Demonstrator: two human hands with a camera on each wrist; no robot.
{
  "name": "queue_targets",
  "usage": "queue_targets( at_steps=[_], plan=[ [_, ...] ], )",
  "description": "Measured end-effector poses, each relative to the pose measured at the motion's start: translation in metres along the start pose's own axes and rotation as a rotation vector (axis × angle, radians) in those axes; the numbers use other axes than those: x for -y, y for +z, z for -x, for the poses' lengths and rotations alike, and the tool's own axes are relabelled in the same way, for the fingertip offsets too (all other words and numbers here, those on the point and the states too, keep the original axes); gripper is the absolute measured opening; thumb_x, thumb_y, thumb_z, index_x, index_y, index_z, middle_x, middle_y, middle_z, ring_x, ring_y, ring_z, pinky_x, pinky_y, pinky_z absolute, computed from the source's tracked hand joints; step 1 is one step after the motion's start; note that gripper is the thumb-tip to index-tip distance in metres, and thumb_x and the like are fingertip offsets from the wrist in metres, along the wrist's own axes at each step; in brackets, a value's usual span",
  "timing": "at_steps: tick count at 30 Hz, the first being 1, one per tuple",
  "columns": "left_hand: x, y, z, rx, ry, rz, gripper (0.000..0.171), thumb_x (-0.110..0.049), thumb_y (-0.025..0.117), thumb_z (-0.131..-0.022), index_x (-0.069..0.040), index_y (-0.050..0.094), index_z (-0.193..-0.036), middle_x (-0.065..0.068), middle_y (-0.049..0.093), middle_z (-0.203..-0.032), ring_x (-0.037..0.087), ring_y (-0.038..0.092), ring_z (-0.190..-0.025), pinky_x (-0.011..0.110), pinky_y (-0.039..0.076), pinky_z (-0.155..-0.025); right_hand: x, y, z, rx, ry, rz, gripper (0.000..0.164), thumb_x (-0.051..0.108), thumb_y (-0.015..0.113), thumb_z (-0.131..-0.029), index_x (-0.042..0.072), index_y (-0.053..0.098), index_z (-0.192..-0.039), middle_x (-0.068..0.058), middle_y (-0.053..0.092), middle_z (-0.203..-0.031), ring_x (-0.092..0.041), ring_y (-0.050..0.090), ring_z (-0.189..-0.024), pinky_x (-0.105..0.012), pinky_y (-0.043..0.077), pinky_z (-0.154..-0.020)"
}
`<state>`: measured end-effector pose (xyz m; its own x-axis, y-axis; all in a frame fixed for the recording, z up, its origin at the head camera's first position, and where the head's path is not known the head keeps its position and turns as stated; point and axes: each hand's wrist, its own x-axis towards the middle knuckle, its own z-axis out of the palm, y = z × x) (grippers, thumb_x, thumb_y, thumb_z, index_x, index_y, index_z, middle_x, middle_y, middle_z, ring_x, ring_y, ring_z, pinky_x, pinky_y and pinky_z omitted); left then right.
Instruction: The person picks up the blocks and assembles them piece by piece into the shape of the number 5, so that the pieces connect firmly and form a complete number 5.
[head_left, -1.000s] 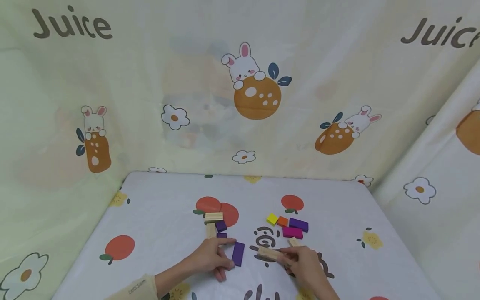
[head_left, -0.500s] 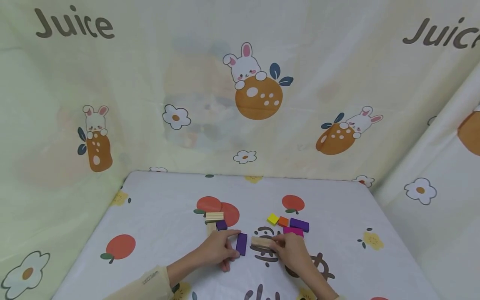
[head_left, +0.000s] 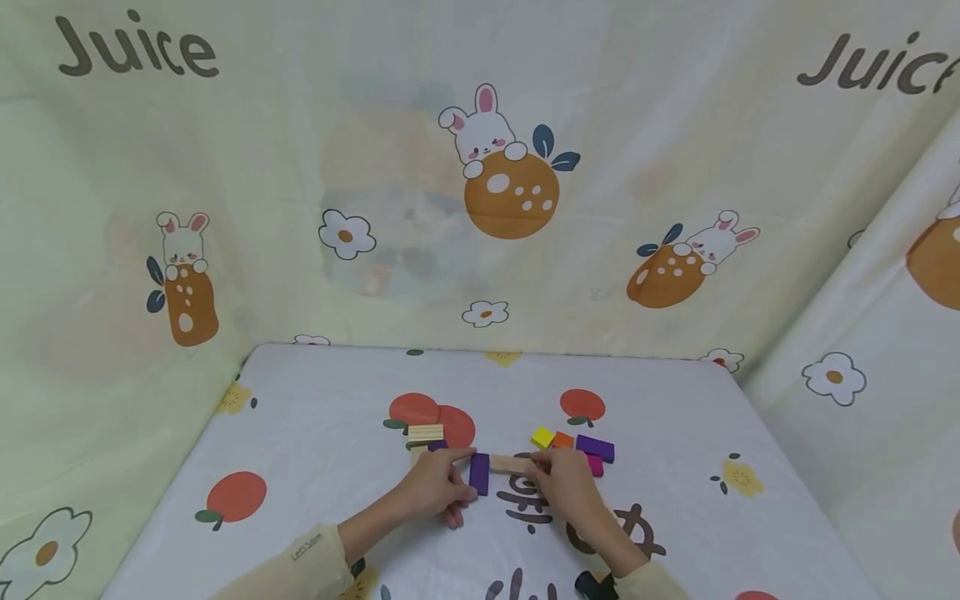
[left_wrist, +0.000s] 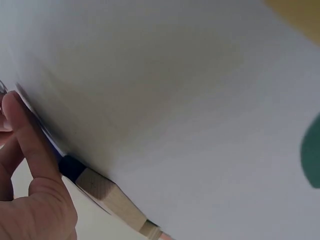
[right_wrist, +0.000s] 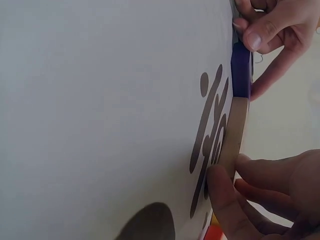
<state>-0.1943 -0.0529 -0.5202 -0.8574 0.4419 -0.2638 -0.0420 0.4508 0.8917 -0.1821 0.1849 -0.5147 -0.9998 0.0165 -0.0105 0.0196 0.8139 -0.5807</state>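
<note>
My left hand [head_left: 437, 485] pinches a purple rectangular block [head_left: 479, 475] lengthwise, index fingertip at its far end and thumb at its near end. Lying crosswise, a plain wooden block [head_left: 510, 464] is pinched by my right hand [head_left: 567, 490] between thumb and fingers at its right end. In the right wrist view, the wooden block [right_wrist: 235, 132] meets the purple block [right_wrist: 241, 70] end to side, both low on the tablecloth. The left wrist view shows the wooden block [left_wrist: 112, 197] extending away beyond my left hand [left_wrist: 40, 200]. My fingers cover the wooden block's right end.
Behind my left hand lie a wooden block [head_left: 425, 432] and a partly hidden purple block [head_left: 438, 446]. Beyond my right hand are a yellow block [head_left: 543, 437], an orange block [head_left: 562, 440], a purple block [head_left: 596, 448] and a magenta block [head_left: 595, 465]. A patterned curtain [head_left: 405, 325] backs the table.
Both hands have moved away from me with their blocks. The wooden block has also shifted left and straightened, closing the gap to the purple block's far right side.
</note>
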Motion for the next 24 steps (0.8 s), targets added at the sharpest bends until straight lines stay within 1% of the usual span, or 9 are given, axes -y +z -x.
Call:
queue_targets(
  at_steps=[3, 5, 7, 8, 11, 16, 19, 22, 24],
  plan=[
    [-0.0016, 0.0005, 0.0004, -0.014, 0.023, -0.03, 0.074, -0.006, 0.079, -0.093, -0.003, 0.046, -0.159, 0.01, 0.07, -0.072, 0.018, 0.068, -0.05, 0.031, 0.059, -0.052, 0.0011, 0.0016, -0.0028, -0.009, -0.006, 0.003, 0.024, 0.013, 0.079, -0.095, 0.004, 0.081, -0.117, -0.005, 0.078, -0.091, -0.014, 0.06, -0.08, -0.027, 0.055, -0.069],
    [-0.0025, 0.0009, 0.0006, -0.026, 0.043, -0.059, 0.073, -0.006, 0.079, -0.093, -0.001, 0.046, -0.158, 0.011, 0.071, -0.07, 0.018, 0.067, -0.048, 0.03, 0.058, -0.05, 0.0014, 0.0029, -0.0045, -0.011, 0.003, 0.0, 0.026, 0.014, 0.079, -0.095, 0.004, 0.08, -0.12, -0.007, 0.081, -0.1, -0.015, 0.064, -0.085, -0.031, 0.06, -0.077],
    [-0.0036, 0.0011, 0.0009, -0.039, 0.049, -0.079, 0.073, -0.006, 0.079, -0.093, 0.0, 0.046, -0.158, 0.011, 0.07, -0.068, 0.017, 0.065, -0.046, 0.029, 0.056, -0.049, 0.0014, 0.0044, -0.0058, -0.011, 0.014, -0.004, 0.028, 0.014, 0.079, -0.095, 0.004, 0.079, -0.121, -0.009, 0.081, -0.105, -0.016, 0.067, -0.09, -0.035, 0.063, -0.084],
    [-0.0041, 0.0011, 0.0009, -0.043, 0.047, -0.086, 0.073, -0.006, 0.079, -0.094, 0.0, 0.045, -0.158, 0.01, 0.07, -0.067, 0.017, 0.065, -0.046, 0.028, 0.056, -0.048, 0.0015, 0.0051, -0.0065, -0.008, 0.021, -0.007, 0.028, 0.014, 0.079, -0.096, 0.004, 0.079, -0.122, -0.01, 0.081, -0.106, -0.017, 0.067, -0.091, -0.036, 0.063, -0.084],
    [-0.0048, 0.0015, 0.0006, -0.048, 0.037, -0.093, 0.073, -0.007, 0.078, -0.094, -0.002, 0.045, -0.159, 0.01, 0.07, -0.067, 0.017, 0.065, -0.046, 0.027, 0.056, -0.048, 0.0014, 0.0067, -0.0075, -0.006, 0.028, -0.009, 0.029, 0.013, 0.079, -0.096, 0.004, 0.078, -0.123, -0.01, 0.081, -0.106, -0.017, 0.067, -0.091, -0.035, 0.063, -0.084],
    [-0.0044, 0.0013, -0.0004, -0.048, 0.019, -0.095, 0.072, -0.01, 0.078, -0.096, -0.005, 0.045, -0.16, 0.009, 0.07, -0.068, 0.016, 0.064, -0.046, 0.026, 0.055, -0.049, 0.0005, 0.0087, -0.0083, -0.014, 0.014, -0.003, 0.029, 0.013, 0.078, -0.096, 0.004, 0.078, -0.123, -0.01, 0.081, -0.107, -0.018, 0.069, -0.093, -0.035, 0.064, -0.085],
    [-0.0044, 0.0009, -0.0001, -0.046, 0.015, -0.088, 0.072, -0.009, 0.078, -0.095, -0.005, 0.045, -0.159, 0.009, 0.069, -0.068, 0.015, 0.063, -0.045, 0.026, 0.055, -0.049, 0.0002, 0.0095, -0.0082, -0.014, 0.004, -0.009, 0.029, 0.013, 0.078, -0.096, 0.003, 0.078, -0.124, -0.01, 0.081, -0.106, -0.018, 0.07, -0.094, -0.035, 0.064, -0.085],
    [-0.0055, 0.0004, -0.0001, -0.046, 0.01, -0.084, 0.073, -0.008, 0.079, -0.094, -0.005, 0.046, -0.159, 0.009, 0.069, -0.067, 0.015, 0.062, -0.044, 0.027, 0.055, -0.048, 0.0005, 0.0089, -0.0077, -0.012, 0.004, -0.014, 0.03, 0.013, 0.078, -0.097, 0.002, 0.077, -0.125, -0.009, 0.08, -0.102, -0.016, 0.066, -0.089, -0.031, 0.062, -0.08],
    [-0.0061, 0.0005, -0.0005, -0.046, 0.006, -0.088, 0.073, -0.008, 0.079, -0.094, -0.005, 0.046, -0.159, 0.009, 0.069, -0.066, 0.014, 0.062, -0.044, 0.026, 0.054, -0.048, 0.0001, 0.0084, -0.0069, -0.015, 0.001, -0.011, 0.031, 0.013, 0.078, -0.096, 0.001, 0.077, -0.125, -0.008, 0.079, -0.096, -0.014, 0.063, -0.084, -0.026, 0.058, -0.075]
  ],
)
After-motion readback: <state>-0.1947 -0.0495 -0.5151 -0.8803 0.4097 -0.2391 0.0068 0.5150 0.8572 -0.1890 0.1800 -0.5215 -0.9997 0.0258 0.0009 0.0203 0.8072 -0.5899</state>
